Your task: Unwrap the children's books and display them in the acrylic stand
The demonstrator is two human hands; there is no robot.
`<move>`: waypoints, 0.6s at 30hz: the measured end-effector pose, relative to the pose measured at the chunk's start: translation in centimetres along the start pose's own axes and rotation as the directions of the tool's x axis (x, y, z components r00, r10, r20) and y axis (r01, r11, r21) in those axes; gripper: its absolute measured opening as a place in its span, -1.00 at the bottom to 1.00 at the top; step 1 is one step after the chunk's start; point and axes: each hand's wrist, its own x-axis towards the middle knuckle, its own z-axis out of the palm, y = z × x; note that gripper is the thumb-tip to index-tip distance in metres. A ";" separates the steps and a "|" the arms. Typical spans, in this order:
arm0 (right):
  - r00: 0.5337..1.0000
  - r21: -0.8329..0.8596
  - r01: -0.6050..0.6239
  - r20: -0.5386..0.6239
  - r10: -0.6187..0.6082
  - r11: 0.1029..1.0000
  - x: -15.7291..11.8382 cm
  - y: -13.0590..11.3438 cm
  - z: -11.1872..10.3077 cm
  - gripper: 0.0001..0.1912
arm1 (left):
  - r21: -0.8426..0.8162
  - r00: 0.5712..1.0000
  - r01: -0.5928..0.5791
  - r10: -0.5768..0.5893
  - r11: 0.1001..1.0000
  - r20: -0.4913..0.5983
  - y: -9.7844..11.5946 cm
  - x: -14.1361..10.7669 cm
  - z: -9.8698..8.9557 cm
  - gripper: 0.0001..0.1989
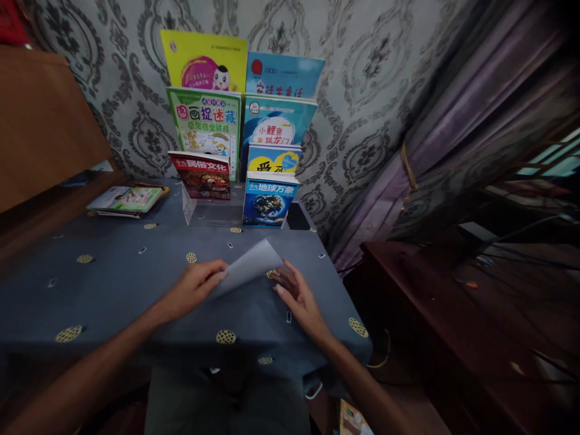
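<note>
Where the left hand (pixel 202 283) met the pale sheet (pixel 248 266), we saw thumb and fingers closed on its left edge; the sheet was tilted over the cloth (pixel 122 272), on the near side of the clear stand (pixel 215 214). From this hand the sheet lay to the right and slightly beyond; from the right hand (pixel 299 293) it lay to the left. We judged the left hand nearer, since it alone plainly had hold. The right hand was partly open, its fingers loosely curved beside the right corner; whether they touched, we could not tell. We traced the long axis obliquely, pointing away and rightward, toward the globe book (pixel 268 202).
</note>
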 end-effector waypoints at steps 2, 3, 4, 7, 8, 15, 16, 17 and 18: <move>0.999 0.060 0.000 -0.039 0.002 0.998 0.8 -0.3 0.8 -0.19 | -0.269 0.986 0.100 -0.131 0.958 -0.102 0.0 0.3 -0.3 -0.68; 0.999 0.087 0.006 -0.049 -0.002 0.996 1.3 -0.6 1.2 -0.16 | -0.407 0.968 0.141 -0.212 0.903 -0.135 -0.1 0.5 -0.3 -0.66; 0.999 0.112 0.011 -0.047 -0.006 0.994 1.8 -0.9 1.7 -0.14 | -0.533 0.944 0.168 -0.292 0.829 -0.155 -0.4 0.7 -0.2 -0.64; 1.000 0.164 -0.005 0.008 0.004 0.986 3.6 -1.3 3.2 -0.13 | -0.755 0.878 0.218 -0.461 0.618 -0.124 -1.8 1.1 0.5 -0.57; 0.999 0.172 -0.019 0.032 0.014 0.985 4.3 -1.0 3.6 -0.15 | -0.765 0.869 0.249 -0.486 0.594 -0.095 -2.4 1.2 0.8 -0.55; 0.997 -0.136 -0.064 -0.058 0.057 0.989 8.8 2.5 2.5 -0.65 | 0.010 0.940 0.305 -0.299 0.952 -0.166 -6.5 0.5 0.8 -0.77; 0.997 -0.254 -0.018 -0.075 -0.001 0.967 9.0 2.4 2.2 -0.69 | 0.155 0.948 0.293 -0.266 0.943 -0.174 -6.7 0.6 0.6 -0.77; 0.995 -0.374 0.039 -0.069 -0.070 0.927 9.1 2.2 2.1 -0.72 | 0.270 0.953 0.285 -0.242 0.920 -0.181 -6.8 0.7 0.5 -0.76; 0.989 -0.481 0.102 -0.042 -0.139 0.871 9.0 1.9 2.2 -0.72 | 0.353 0.958 0.273 -0.219 0.895 -0.186 -7.0 0.9 0.4 -0.75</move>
